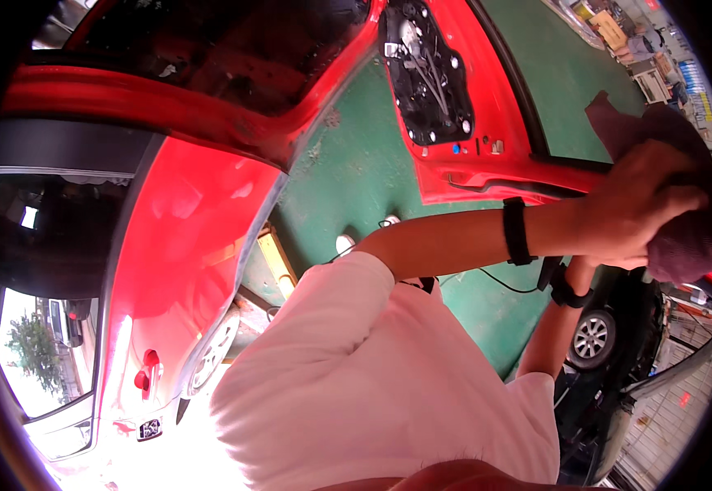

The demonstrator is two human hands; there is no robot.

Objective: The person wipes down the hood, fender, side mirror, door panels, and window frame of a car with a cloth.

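My left hand (pixel 646 200) is closed round a dark maroon cloth (pixel 683 250), bunched up at the far right. Part of the fabric sticks up above the knuckles, and more hangs below the fingers. My right hand (pixel 589 263) comes up from below, close under the left one; its fingers are hidden behind the left hand and the cloth. Both wrists wear black bands. Beside the cloth, the top edge of an open red car door (pixel 442 176) runs behind my left forearm. Its inner side is bare, with a black panel (pixel 425 78) and exposed fittings.
A red car body (pixel 184 221) with a dark window fills the left side. Green floor (pixel 348 164) lies between body and door. A yellow bar (pixel 276 260) stands near the wheel. Dark car parts with a wheel (pixel 592 338) are at lower right; cluttered shelves (pixel 655 86) stand at upper right.
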